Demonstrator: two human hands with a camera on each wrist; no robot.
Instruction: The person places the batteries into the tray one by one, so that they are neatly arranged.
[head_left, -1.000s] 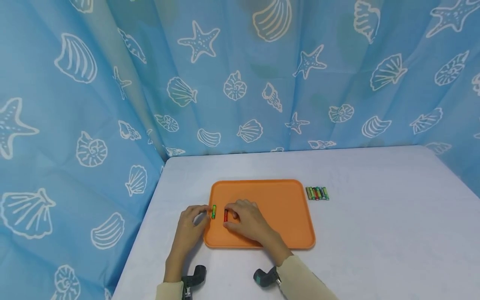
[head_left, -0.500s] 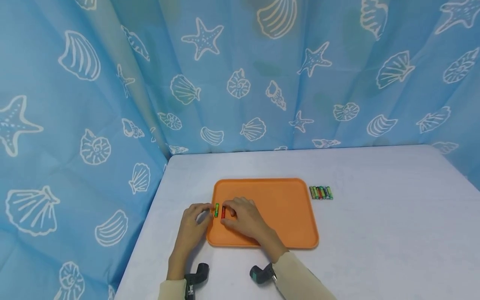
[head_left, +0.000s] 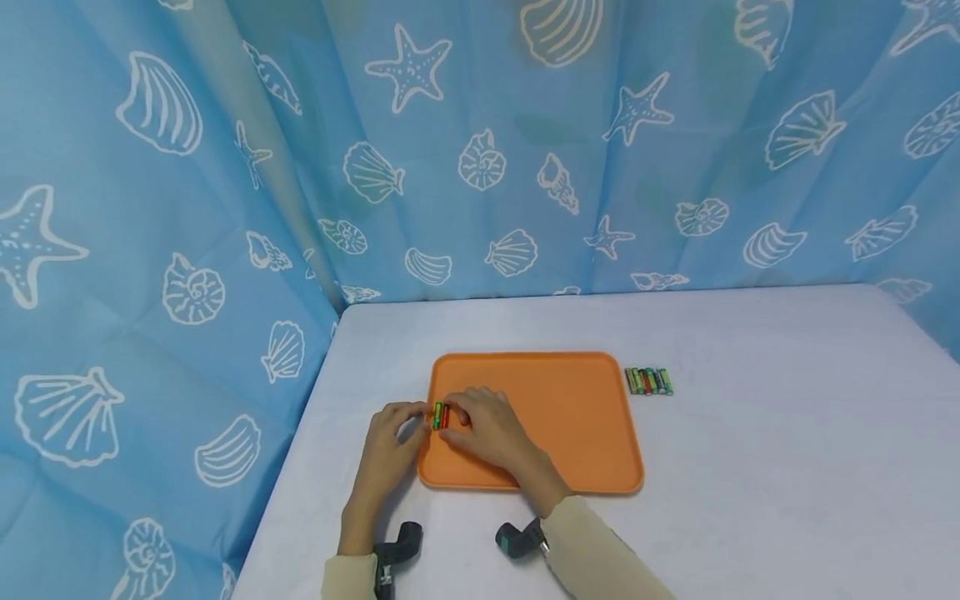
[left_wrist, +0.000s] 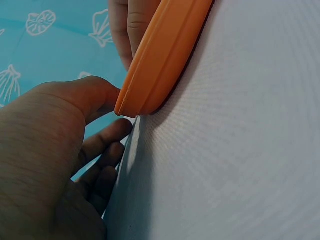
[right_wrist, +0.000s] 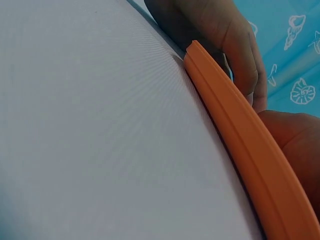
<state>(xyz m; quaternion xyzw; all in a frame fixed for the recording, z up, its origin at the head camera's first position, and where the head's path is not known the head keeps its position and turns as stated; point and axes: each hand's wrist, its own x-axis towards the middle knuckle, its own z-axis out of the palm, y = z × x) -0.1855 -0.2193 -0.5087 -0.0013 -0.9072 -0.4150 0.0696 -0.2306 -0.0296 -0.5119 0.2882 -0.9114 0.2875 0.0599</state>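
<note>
In the head view a green battery [head_left: 438, 415] and a red battery [head_left: 446, 416] lie side by side near the left edge of an orange tray [head_left: 555, 417]. My right hand [head_left: 487, 427] pinches the red one between thumb and index finger at its two ends. From the left, my left hand [head_left: 388, 450] reaches over the rim, its thumb and index fingertips close beside the green battery. The left wrist view shows that thumb against the outer tray wall [left_wrist: 165, 60], the other fingers loosely bent. Both batteries are hidden behind the wall in the wrist views.
A row of several batteries [head_left: 649, 382] lies on the white tablecloth [head_left: 757, 433], right of the tray. A blue shell-patterned curtain [head_left: 465, 217] hangs behind and to the left. Black wrist devices [head_left: 517, 540] are worn below both hands.
The right hand has slid the red battery left across the tray until it lies against or right beside the green one. The left hand has stayed by the green battery; the head view shifted slightly.
</note>
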